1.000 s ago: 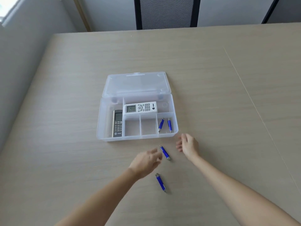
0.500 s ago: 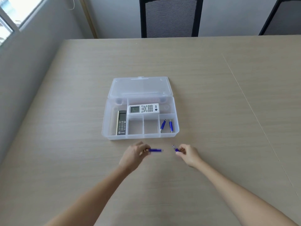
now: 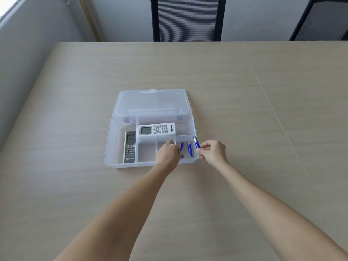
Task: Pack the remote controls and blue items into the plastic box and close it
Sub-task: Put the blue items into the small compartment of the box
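Table (image 3: 244, 110): pale wood-grain laminate, matt, smooth, fine horizontal streaks, thin seam line near its right edge. Plastic box (image 3: 113, 147): translucent frosted plastic, slight sheen; hinged lid (image 3: 150, 102) same material, cloudy. White remote (image 3: 156, 129): smooth white plastic, grey screen. Dark remote (image 3: 130, 147): grey-silver plastic face, darker matt keys. Blue items (image 3: 189, 148): glossy blue casing, looks metallic, silver metal tips; one (image 3: 196, 142) in right-hand fingers, same finish. Chair backs (image 3: 186, 17) past the far edge: striped mesh cloth, black frame.
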### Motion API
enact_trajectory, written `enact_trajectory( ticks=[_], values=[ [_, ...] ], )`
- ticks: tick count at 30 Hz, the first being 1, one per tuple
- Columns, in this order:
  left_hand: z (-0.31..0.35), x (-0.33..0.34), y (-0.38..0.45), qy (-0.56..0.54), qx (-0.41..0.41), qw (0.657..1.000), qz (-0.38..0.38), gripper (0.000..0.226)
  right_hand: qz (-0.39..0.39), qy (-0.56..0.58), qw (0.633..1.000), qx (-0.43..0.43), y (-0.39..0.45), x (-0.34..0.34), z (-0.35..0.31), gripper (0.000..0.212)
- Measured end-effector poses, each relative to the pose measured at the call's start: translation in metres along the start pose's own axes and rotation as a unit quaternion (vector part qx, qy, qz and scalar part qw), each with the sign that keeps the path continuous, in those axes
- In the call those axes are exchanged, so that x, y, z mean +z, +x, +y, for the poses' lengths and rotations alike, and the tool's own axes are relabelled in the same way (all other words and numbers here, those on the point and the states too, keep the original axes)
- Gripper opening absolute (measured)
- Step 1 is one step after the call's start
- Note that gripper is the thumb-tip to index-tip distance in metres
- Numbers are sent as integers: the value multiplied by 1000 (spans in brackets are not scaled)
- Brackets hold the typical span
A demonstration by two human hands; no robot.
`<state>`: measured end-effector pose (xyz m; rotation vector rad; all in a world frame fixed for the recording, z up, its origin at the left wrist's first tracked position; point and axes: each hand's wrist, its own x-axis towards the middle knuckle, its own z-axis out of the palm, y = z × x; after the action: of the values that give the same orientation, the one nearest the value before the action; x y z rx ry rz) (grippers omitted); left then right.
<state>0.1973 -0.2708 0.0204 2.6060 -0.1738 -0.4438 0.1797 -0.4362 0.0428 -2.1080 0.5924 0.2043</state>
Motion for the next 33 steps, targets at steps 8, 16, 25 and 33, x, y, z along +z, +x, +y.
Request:
enact_trajectory(
  ticks=[8, 16, 25, 33],
  values=[
    [-60, -14, -13, -37, -28, 970, 239, 51, 16, -139, 988, -64, 18, 19, -5, 18],
    [-131, -47, -4, -56, -318, 913, 249, 60, -2, -86, 996, -3, 44, 11, -7, 42],
    [-168, -61, -4, -27, -321, 931, 170, 55, -7, 102, 992, 67, 156, 12, -67, 41],
    [-172, -55, -3, -62, -319, 924, 201, 48, -101, 157, 974, 129, 211, 51, -92, 21]
  ],
)
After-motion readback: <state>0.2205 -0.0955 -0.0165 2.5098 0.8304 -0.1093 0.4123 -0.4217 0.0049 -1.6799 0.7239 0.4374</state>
